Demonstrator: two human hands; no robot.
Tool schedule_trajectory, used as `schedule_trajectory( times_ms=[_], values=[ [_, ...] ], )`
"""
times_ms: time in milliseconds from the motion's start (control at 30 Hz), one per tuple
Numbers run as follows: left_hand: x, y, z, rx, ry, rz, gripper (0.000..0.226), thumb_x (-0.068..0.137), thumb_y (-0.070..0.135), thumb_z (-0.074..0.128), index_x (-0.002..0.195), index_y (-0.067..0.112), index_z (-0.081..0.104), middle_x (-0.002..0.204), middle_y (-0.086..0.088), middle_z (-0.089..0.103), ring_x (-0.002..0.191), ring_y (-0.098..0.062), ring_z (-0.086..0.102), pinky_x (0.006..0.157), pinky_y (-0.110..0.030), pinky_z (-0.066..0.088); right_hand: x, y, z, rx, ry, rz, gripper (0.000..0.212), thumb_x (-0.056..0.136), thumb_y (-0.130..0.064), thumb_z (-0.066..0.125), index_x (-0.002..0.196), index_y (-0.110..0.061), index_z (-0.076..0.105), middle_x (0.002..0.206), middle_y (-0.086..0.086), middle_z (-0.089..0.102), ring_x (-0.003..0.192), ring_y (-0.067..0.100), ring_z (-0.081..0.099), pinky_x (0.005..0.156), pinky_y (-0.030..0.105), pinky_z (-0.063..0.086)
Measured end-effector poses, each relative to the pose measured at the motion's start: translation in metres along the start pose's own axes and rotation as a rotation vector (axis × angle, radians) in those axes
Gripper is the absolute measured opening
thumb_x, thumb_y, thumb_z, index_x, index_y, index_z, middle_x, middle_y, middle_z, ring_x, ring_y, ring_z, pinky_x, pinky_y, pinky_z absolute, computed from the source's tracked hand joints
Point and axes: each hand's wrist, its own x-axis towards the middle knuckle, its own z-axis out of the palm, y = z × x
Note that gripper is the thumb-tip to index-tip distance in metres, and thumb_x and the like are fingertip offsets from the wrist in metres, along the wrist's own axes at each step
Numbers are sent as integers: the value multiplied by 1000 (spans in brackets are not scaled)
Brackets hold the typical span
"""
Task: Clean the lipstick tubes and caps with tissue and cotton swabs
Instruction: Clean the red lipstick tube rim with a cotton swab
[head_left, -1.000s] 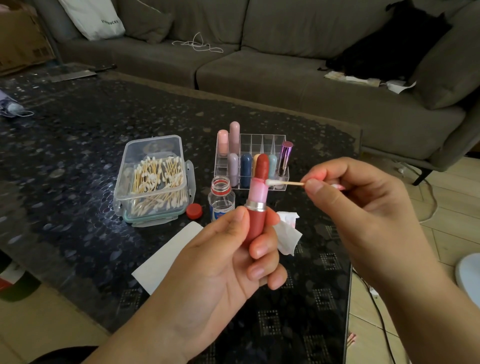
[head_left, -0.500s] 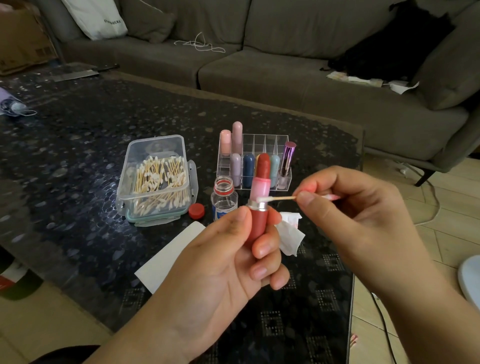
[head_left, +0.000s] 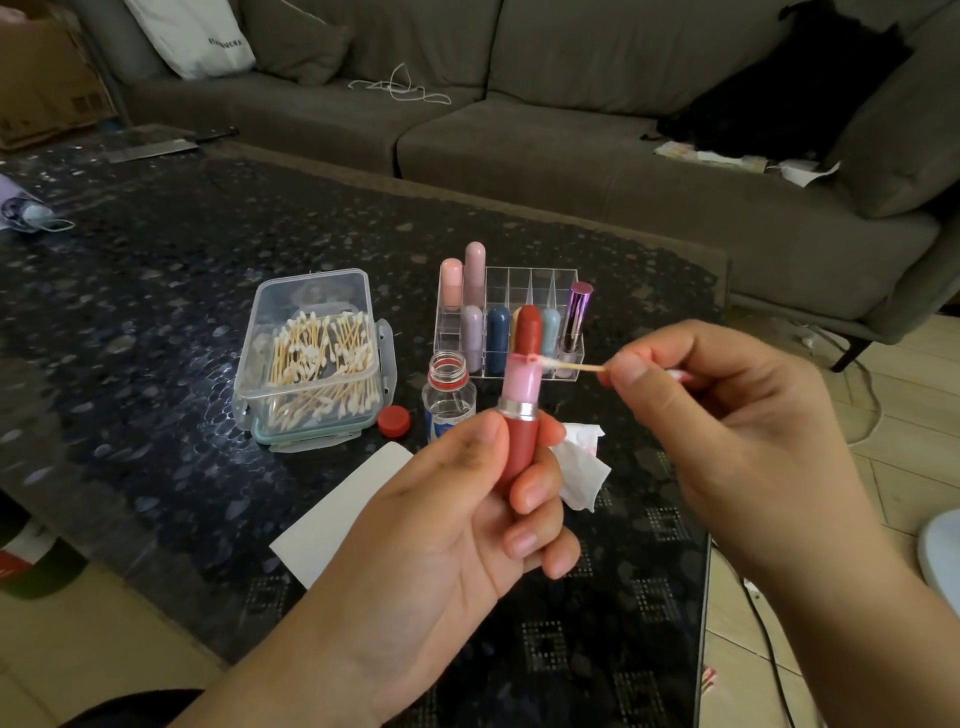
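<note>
My left hand (head_left: 457, 525) grips an uncapped red lipstick tube (head_left: 519, 415) upright, with its pink inner sleeve and dark red bullet raised. My right hand (head_left: 727, 431) pinches a cotton swab (head_left: 571, 365) by its wooden stick. The swab's white tip touches the top rim of the pink sleeve, just below the bullet. A crumpled tissue (head_left: 579, 467) lies on the table behind the tube.
A clear box of cotton swabs (head_left: 311, 364) stands on the dark patterned table (head_left: 156, 291). Beside it are an open small bottle (head_left: 449, 397), its red cap (head_left: 393, 420), a white sheet (head_left: 337, 514) and a clear organizer (head_left: 519, 291) holding several lipsticks. A grey sofa (head_left: 571, 145) lies beyond.
The swab tip dropped to the silver collar, then rose to the pink sleeve's top rim. My left hand keeps the tube steady.
</note>
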Motion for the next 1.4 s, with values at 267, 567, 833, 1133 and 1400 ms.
schedule_trajectory(
  times_ms=[267, 567, 833, 1133, 1400],
  values=[
    [0, 1, 3, 35, 59, 12, 22, 86, 29, 60, 95, 11, 69, 69, -1, 50, 54, -11, 42, 56, -27, 46, 0, -1, 1, 10, -35, 3, 18, 79, -35, 64, 75, -18, 66, 56, 8, 45, 47, 3, 37, 46, 10, 32],
    [-1, 2, 9, 76, 136, 19, 21, 86, 30, 57, 90, 13, 69, 67, -2, 48, 52, -12, 41, 53, -26, 45, -1, -2, 1, 16, -71, -6, 18, 79, -33, 61, 74, -16, 65, 57, 11, 44, 48, 4, 36, 46, 10, 32],
    [-1, 2, 9, 96, 137, 15, 19, 85, 28, 59, 89, 13, 69, 67, -3, 49, 53, -13, 40, 53, -26, 44, -1, -1, 1, 20, -69, -35, 17, 79, -29, 64, 73, -13, 63, 56, 9, 40, 49, 2, 34, 49, 7, 31],
    [-2, 3, 8, 80, 107, 24, 20, 89, 25, 55, 91, 9, 66, 69, -8, 53, 54, -16, 49, 56, -29, 48, 1, 0, 1, 28, -24, -20, 15, 81, -23, 70, 68, -15, 66, 54, -1, 41, 50, 0, 37, 50, 7, 32],
    [-3, 4, 8, 68, 116, 23, 19, 89, 24, 55, 92, 12, 68, 66, -3, 47, 52, -13, 39, 54, -28, 46, 2, 0, 3, 15, -42, -17, 11, 82, -25, 68, 74, -18, 66, 58, 7, 45, 52, 1, 38, 50, 8, 33]
  ],
)
